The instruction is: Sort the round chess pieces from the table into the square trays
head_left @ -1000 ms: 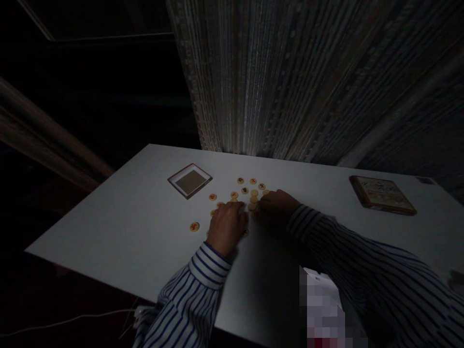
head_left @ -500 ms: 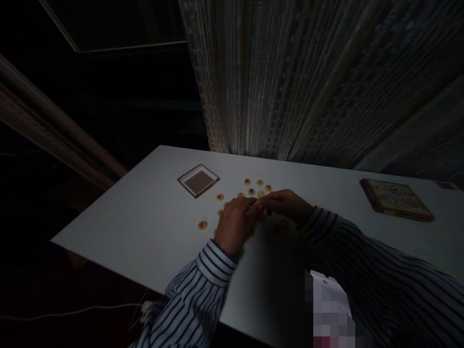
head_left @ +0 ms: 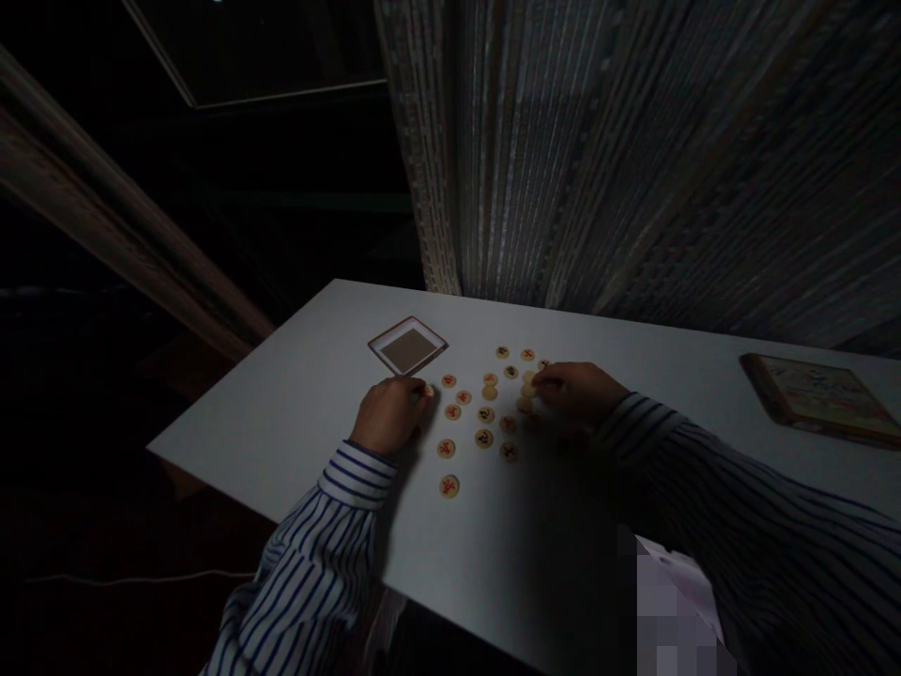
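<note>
Round pale xiangqi pieces, several with red and several with black characters, lie spread over the white table; a red one (head_left: 446, 449) and a black one (head_left: 483, 438) show plainly. Left of the spread is my left hand (head_left: 390, 413), its fingers closed on a xiangqi piece (head_left: 429, 390) whose edge pokes out by the fingertips. My right hand (head_left: 577, 390), at the right side of the spread, pinches a pale piece (head_left: 531, 377) with no character showing. Other pieces lie under and beside those fingers, partly hidden in shadow.
An open shallow box (head_left: 408, 345) with a brown bottom lies behind my left hand. Far right on the white table (head_left: 282, 404) lies a flat box with a printed picture (head_left: 827, 399). A bead-like curtain (head_left: 527, 188) hangs behind the table. The room is dim.
My hands, close together over the pieces before, have moved apart. The left has gone leftward with a piece, uncovering several pieces in the middle. The view has shifted a little.
</note>
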The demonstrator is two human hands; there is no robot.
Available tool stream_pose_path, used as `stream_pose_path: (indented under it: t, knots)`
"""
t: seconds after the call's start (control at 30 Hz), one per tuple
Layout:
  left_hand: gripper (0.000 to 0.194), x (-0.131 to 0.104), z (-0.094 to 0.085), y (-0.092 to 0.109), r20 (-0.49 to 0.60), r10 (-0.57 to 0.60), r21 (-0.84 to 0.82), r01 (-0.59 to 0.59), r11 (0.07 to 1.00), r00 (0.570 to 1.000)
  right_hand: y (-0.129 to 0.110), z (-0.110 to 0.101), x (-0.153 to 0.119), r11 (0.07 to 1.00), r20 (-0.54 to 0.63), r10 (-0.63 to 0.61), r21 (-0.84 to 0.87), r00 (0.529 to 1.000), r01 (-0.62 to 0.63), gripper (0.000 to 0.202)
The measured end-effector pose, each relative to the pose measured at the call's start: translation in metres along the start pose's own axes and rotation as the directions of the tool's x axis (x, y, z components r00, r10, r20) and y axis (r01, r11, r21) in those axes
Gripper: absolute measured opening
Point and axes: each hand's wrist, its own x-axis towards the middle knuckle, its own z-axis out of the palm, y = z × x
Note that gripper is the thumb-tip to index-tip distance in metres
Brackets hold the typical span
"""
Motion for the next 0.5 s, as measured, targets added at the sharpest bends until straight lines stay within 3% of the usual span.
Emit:
stream_pose_path:
  t: [0.07,0.17,0.5]
  knots:
    - [0.028,0.005,0.005,-0.005,0.055,0.004,0.028,-0.006,1.0,0.998,-0.001,0.002,0.002,0.982,0.093,-0.109,-0.142,0.99,0.121,0.026]
    - [0.03,0.01,0.014,-0.008,0.116,0.018,0.04,-0.023,0.999,0.993,-0.009,0.003,0.005,0.925,0.225,-0.255,-0.226,0.94,0.305,0.023]
    - [0.03,0.013,0.02,-0.012,0.152,0.028,0.025,-0.032,0.999,0.988,-0.027,-0.001,0.013,0.812,0.315,-0.312,-0.402,0.897,0.423,0.023]
